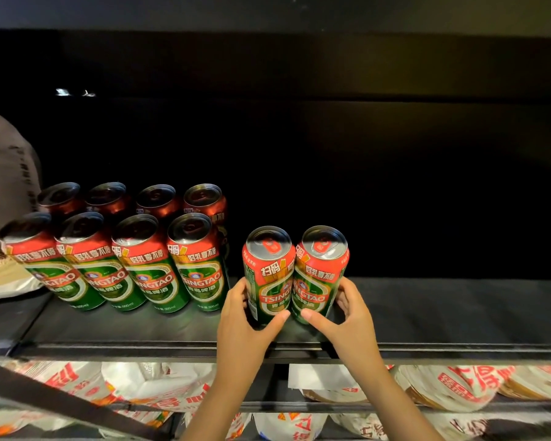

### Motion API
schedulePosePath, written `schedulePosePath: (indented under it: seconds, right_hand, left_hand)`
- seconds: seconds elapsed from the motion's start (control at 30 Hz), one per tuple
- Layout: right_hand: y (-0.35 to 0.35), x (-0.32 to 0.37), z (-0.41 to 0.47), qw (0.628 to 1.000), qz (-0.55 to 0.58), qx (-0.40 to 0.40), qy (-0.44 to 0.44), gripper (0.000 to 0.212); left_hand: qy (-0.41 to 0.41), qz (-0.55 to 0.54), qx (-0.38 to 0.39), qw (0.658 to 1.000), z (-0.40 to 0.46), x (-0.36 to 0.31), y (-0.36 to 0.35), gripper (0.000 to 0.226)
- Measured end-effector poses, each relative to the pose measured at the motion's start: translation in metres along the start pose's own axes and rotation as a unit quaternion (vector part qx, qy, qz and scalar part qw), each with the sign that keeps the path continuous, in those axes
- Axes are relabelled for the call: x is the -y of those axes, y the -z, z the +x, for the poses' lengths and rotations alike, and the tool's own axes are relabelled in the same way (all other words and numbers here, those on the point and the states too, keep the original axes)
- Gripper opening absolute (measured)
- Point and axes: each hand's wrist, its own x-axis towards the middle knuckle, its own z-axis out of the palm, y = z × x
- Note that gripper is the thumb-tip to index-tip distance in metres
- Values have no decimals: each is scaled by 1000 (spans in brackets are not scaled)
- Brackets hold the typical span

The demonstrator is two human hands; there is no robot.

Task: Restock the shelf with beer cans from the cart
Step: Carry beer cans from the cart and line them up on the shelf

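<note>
Dark shelf (pixel 458 313) holds beer cans (pixel 115 265), bagged goods (pixel 458 383) below

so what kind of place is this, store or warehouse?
Likely a retail store aisle. Identical Tsingtao beer cans stand faced in rows on a dark display shelf, bagged goods fill the shelf below, and each hand, left hand and right hand, sets another can in.

A black back panel (pixel 363 154) is swallowing most of the light. Printed white bags (pixel 458 386) are lying on the lower tier, and a grey sack (pixel 4 173) is slumping at left
</note>
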Motion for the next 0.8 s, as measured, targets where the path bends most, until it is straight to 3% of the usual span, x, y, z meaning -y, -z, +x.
schedulePosePath:
  seconds: [0.3, 0.47, 0.7, 0.8]
  right_hand:
    - [1, 3, -3, 1000, 2, 12, 16, 57]
    - [1, 2, -1, 999, -18, 16, 36, 54]
    - [0, 0, -1, 1000, -15, 16, 11, 75]
    - [-1, -2, -1, 1000, -22, 18, -1, 73]
  left_hand:
    - [-57, 14, -35, 998, -4, 2, 4, 59]
    - [-60, 34, -30, 997, -5, 0, 4, 69]
    - [-28, -18, -36, 999, -6, 4, 2, 66]
    - [-21, -40, -38, 998, -4, 3, 2, 69]
